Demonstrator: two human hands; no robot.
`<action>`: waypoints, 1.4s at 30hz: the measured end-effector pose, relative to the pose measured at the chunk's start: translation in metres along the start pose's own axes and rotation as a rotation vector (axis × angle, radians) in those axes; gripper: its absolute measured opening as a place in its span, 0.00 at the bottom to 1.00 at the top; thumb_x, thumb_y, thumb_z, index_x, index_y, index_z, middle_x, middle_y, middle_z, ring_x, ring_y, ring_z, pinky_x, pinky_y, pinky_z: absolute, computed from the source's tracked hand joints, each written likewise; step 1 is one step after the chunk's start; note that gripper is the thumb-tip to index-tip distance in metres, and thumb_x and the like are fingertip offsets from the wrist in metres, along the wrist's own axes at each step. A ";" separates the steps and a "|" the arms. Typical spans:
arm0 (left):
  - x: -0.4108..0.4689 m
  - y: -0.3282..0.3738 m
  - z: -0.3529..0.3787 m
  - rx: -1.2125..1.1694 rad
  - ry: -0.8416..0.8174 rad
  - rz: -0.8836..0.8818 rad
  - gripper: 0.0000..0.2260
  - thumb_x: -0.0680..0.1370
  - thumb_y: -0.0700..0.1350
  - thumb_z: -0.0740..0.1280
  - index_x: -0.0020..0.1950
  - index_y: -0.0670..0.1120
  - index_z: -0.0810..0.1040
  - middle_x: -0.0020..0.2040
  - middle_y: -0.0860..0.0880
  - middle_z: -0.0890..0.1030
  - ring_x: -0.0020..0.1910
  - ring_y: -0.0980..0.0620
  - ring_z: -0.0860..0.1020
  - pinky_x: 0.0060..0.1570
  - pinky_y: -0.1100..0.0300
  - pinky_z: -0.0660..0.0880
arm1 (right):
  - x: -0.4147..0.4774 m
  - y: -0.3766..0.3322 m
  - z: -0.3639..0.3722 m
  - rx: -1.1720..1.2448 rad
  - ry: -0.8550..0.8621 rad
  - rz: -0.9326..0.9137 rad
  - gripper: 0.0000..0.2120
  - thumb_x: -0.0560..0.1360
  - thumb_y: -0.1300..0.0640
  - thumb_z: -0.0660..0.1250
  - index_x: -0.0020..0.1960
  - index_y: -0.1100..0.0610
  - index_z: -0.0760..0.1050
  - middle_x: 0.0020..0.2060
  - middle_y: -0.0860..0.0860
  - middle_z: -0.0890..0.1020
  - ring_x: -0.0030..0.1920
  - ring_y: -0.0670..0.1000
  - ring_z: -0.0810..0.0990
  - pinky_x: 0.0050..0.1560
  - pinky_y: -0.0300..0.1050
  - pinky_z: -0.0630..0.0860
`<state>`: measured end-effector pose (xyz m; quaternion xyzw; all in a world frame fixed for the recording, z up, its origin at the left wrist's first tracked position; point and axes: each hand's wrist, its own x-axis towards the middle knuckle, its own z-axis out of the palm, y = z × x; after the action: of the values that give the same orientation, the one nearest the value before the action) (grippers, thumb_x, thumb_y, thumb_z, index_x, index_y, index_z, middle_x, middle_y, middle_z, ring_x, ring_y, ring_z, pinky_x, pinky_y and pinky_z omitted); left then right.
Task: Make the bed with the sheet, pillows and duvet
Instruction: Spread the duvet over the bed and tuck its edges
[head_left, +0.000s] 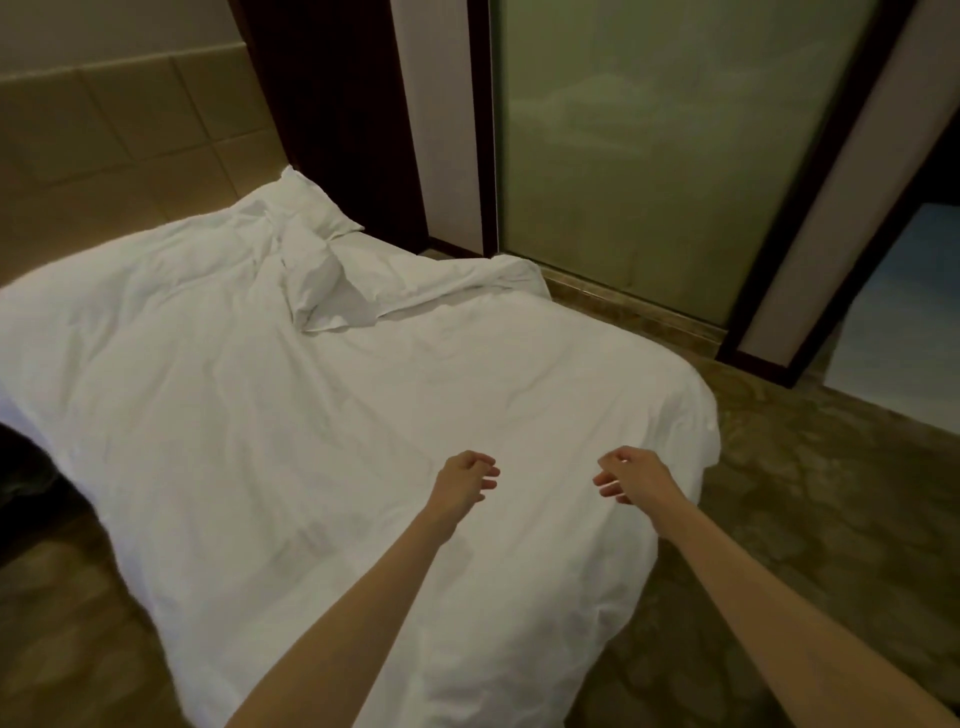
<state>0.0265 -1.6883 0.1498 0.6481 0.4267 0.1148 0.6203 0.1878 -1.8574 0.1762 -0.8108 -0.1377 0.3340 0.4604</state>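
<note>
The duvet (270, 395) is plain white and lies spread over the bed, covering nearly all of it. Its near end drapes over the foot of the bed and hangs towards the floor. The cloth is soft and lightly wrinkled, with shallow creases running across it and no pattern. At its far end, one corner (332, 291) is turned back on itself in a crumpled, pointed fold. Just beyond that fold, a white pillow (306, 208) pokes out from under the duvet's far edge, with its corner tilted up. To the right of the fold, a low ridge of bunched white cloth (498, 275) runs along the duvet's far right edge. I cannot tell whether this ridge is sheet or duvet.

Both hands reach out over the near part of the duvet, side by side and a little apart, on bare forearms. The left hand (465, 480) and the right hand (631, 475) each have their fingers loosely curled inward and hold nothing. Neither hand pinches the cloth. I cannot tell whether their fingertips touch the duvet or hover just above it.

Beyond the duvet's far left edge stands a tan padded headboard (119, 119) divided into squares. Beyond the far right edge is a dark wooden panel (332, 104), and beside that a tall frosted glass panel (649, 145) in a dark frame. Mottled brown carpet (805, 519) lies to the right of the duvet and to its near left.
</note>
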 end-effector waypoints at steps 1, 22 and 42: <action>0.011 0.002 0.006 -0.007 -0.006 -0.009 0.09 0.79 0.41 0.59 0.54 0.43 0.77 0.49 0.47 0.82 0.44 0.51 0.80 0.43 0.60 0.73 | 0.011 -0.001 -0.006 -0.004 0.000 0.005 0.06 0.79 0.59 0.60 0.47 0.58 0.76 0.43 0.56 0.82 0.41 0.53 0.81 0.50 0.48 0.76; 0.257 0.068 0.159 0.012 -0.086 -0.157 0.08 0.79 0.40 0.59 0.50 0.44 0.77 0.47 0.47 0.82 0.41 0.52 0.79 0.39 0.62 0.72 | 0.291 -0.020 -0.133 -0.084 0.062 0.186 0.09 0.80 0.59 0.59 0.53 0.62 0.75 0.47 0.57 0.82 0.43 0.53 0.80 0.42 0.43 0.74; 0.431 0.230 0.411 -0.156 0.110 -0.171 0.09 0.82 0.44 0.58 0.55 0.42 0.76 0.52 0.45 0.82 0.45 0.51 0.80 0.40 0.63 0.73 | 0.547 -0.071 -0.373 -0.128 -0.141 0.118 0.08 0.79 0.62 0.60 0.46 0.64 0.75 0.42 0.59 0.80 0.36 0.52 0.76 0.35 0.42 0.71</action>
<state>0.6622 -1.6476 0.1092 0.5518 0.5035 0.1298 0.6520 0.8472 -1.7730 0.1404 -0.8199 -0.1429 0.4071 0.3763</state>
